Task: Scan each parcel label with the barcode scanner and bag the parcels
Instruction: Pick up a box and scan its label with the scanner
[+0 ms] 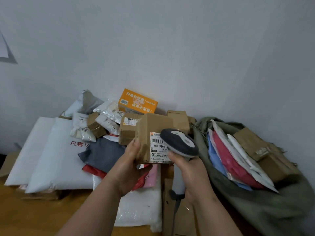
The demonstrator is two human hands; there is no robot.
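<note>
My left hand [129, 165] grips a brown cardboard parcel [153, 128] by its left side, lifted above the pile. Its white shipping label [157, 147], printed with a barcode and "507-P802", faces me. My right hand [190, 174] holds the grey and white barcode scanner [179, 142] by its handle. The scanner head sits right over the label's right edge and hides part of it. An olive green sack [238, 206] lies open on the right, holding several parcels in red, blue, white and brown.
A heap of parcels fills the wooden table [34, 217]: an orange box [137, 101] at the back by the wall, small brown boxes, white and grey mailers, and big white padded envelopes [51, 160] on the left. A bubble mailer [141, 208] lies under my arms.
</note>
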